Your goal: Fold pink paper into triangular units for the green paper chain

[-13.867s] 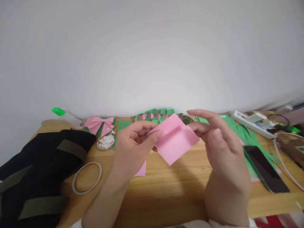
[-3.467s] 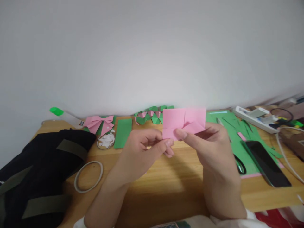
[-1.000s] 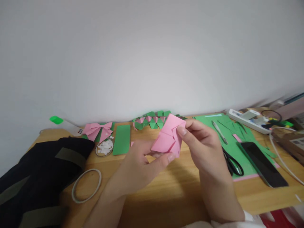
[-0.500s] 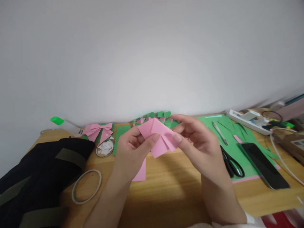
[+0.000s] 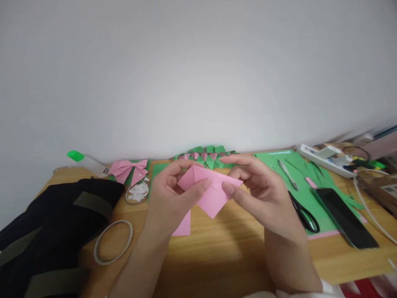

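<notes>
A folded pink paper (image 5: 211, 194) is held above the wooden desk (image 5: 223, 248) between both hands. My left hand (image 5: 169, 198) pinches its left corner with thumb and fingers. My right hand (image 5: 260, 194) pinches its right edge, thumb in front. The paper's lower point hangs down toward the desk. A second pink paper piece (image 5: 182, 225) lies flat on the desk under my left hand, partly hidden by it.
A black bag (image 5: 46, 231) fills the left. Nearby lie a tape ring (image 5: 113, 242), a pink paper bow (image 5: 128, 170) and a green-and-pink folded chain (image 5: 206, 154). To the right are green paper (image 5: 297, 174), scissors (image 5: 304, 215), a phone (image 5: 345, 217) and a power strip (image 5: 325, 159).
The pink paper was a creased square, then a folded rectangle, then turned; now both hands hold it spread with a point hanging down. In the last half second the fold opened wider.
</notes>
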Available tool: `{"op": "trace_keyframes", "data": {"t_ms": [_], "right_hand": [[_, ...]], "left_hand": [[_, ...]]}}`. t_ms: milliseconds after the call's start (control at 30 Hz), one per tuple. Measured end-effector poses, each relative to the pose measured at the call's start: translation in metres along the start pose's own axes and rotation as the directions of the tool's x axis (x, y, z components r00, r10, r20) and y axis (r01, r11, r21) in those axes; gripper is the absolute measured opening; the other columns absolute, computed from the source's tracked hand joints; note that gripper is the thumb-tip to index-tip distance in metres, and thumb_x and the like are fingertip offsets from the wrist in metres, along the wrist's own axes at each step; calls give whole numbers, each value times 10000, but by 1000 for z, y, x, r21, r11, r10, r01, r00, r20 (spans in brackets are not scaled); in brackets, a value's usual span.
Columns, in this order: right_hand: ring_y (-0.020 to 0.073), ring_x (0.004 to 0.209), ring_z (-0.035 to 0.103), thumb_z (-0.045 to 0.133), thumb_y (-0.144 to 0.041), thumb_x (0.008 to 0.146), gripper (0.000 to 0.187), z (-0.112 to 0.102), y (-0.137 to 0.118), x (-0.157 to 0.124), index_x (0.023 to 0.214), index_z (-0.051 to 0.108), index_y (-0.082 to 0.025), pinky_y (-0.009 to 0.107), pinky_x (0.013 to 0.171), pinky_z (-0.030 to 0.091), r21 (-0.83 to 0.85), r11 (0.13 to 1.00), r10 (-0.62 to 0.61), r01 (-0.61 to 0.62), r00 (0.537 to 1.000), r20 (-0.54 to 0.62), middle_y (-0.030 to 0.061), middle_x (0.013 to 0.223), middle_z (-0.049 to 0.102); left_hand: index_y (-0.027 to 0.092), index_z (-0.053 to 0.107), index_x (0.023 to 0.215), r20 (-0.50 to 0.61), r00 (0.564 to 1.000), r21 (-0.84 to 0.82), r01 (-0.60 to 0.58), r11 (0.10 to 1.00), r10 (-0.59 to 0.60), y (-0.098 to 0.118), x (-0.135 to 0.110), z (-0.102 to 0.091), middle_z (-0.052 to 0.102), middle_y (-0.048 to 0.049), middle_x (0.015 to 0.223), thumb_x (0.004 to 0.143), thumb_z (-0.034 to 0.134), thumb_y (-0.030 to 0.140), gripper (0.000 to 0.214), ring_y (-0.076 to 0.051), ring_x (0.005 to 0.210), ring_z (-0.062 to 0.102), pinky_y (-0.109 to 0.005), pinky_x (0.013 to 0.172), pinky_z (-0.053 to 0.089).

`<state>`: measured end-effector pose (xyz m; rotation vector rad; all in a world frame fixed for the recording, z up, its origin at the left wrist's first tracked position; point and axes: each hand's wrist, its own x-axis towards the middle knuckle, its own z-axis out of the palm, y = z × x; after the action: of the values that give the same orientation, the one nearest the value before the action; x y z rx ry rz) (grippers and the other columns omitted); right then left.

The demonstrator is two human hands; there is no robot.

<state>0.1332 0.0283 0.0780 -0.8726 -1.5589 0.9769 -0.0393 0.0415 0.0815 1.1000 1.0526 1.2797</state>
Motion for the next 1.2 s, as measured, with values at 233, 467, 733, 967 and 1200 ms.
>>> {"op": "trace_keyframes", "data": {"t_ms": [233, 467, 733, 967, 1200], "right_hand": [[136, 796, 620, 589, -36, 851, 512, -7, -3, -1, 1299, 585, -284, 279, 720, 526, -212, 935, -269, 285, 958, 98, 20, 978, 706], [159, 828, 707, 604, -62, 851, 333, 1, -8, 5, 1098, 703, -263, 276, 716, 565, -461, 787, -400, 410, 908, 124, 29, 915, 759], [184, 934, 717, 655, -115, 836, 363, 1, -5, 5, 1158, 694, -278, 301, 781, 583, -467, 780, -387, 416, 908, 162, 54, 1077, 750], [214, 1070, 671, 754, -179, 798, 423, 0, -2, 6, 1200, 675, -284, 351, 901, 558, -397, 842, -337, 364, 931, 139, 77, 1184, 703], [234, 991, 677, 792, -220, 770, 427, -9, 3, 4, 1176, 704, -321, 380, 836, 557, -273, 893, -344, 357, 934, 96, 58, 1147, 728]], "left_hand": [[203, 673, 839, -118, 992, -168, 14, 986, -35, 0, 1, 3, 678, 63, 647, 627, 857, 200, 281, -59, 525, 572, -127, 482, 459], [219, 640, 905, -80, 997, -216, -5, 976, -13, -2, -3, 5, 670, 55, 653, 725, 794, 226, 237, -79, 536, 591, -158, 507, 485], [250, 755, 759, -98, 983, -37, -158, 987, 153, -1, -8, 3, 737, 16, 786, 785, 712, 142, 119, -148, 765, 674, -233, 678, 540], [295, 807, 862, 64, 993, -197, -85, 977, 100, -2, -9, 2, 786, 25, 956, 858, 628, 116, 253, -162, 992, 692, -250, 886, 530], [315, 793, 980, 273, 959, -218, -22, 976, 82, -5, -11, -4, 771, 26, 1065, 922, 569, 138, 291, -148, 1040, 684, -232, 892, 546]]}}
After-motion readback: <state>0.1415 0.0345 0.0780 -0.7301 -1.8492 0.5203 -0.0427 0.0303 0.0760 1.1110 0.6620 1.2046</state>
